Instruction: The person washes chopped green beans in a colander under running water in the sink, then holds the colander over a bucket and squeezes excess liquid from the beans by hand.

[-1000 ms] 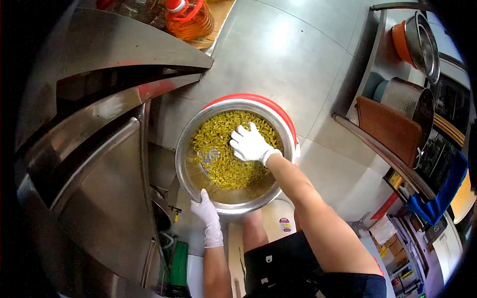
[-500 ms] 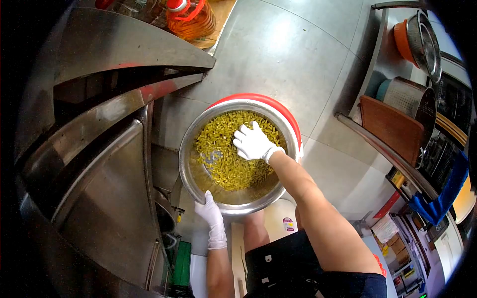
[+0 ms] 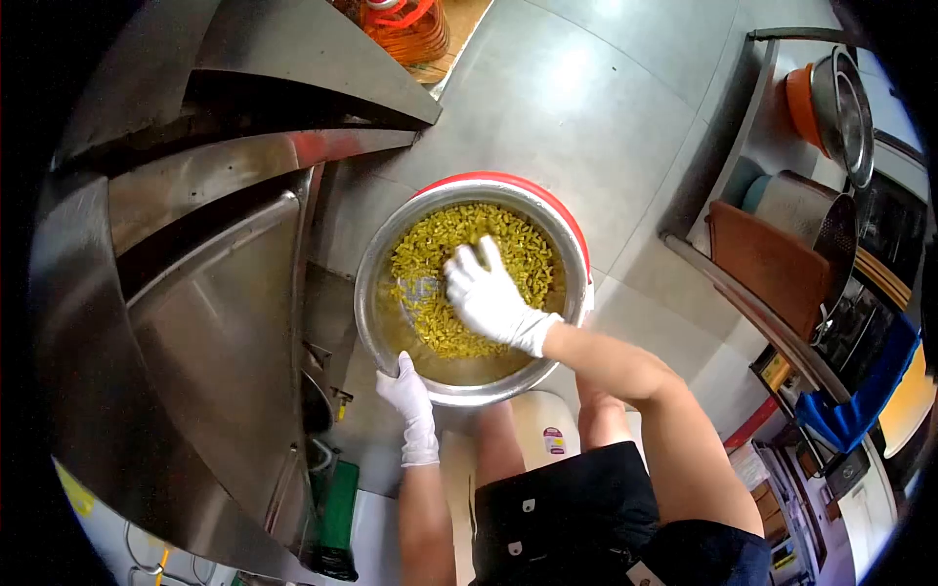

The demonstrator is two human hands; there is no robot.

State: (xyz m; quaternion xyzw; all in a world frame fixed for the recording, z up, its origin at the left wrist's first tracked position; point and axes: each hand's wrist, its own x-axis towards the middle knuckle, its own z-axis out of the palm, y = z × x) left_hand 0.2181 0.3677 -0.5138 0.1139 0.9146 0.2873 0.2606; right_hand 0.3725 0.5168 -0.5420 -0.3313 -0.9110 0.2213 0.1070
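A wide metal basin (image 3: 367, 314) holds many short chopped green pieces (image 3: 469, 221) that look like cut green beans. Its bottom shows through at the left side. My left hand (image 3: 405, 393), in a white glove, grips the basin's near-left rim with the thumb on top; its other fingers are hidden beneath. My right hand (image 3: 486, 295), also white-gloved, is over the chopped pieces with its fingers apart, slightly blurred. I see nothing held in it, though its palm side is hidden. Under the basin, a red tub (image 3: 576, 227) shows along the far right edge.
Steel kitchen equipment (image 3: 220, 293) stands close on the left. On the right, a rack holds a brown board (image 3: 767, 269), a perforated container (image 3: 793, 207) and an orange bowl (image 3: 803, 109). A bottle of orange liquid (image 3: 410, 31) stands at the top.
My right hand has shifted toward the near left over the pieces, and its fingers are more spread. My left hand still grips the rim. The whole view has shifted slightly.
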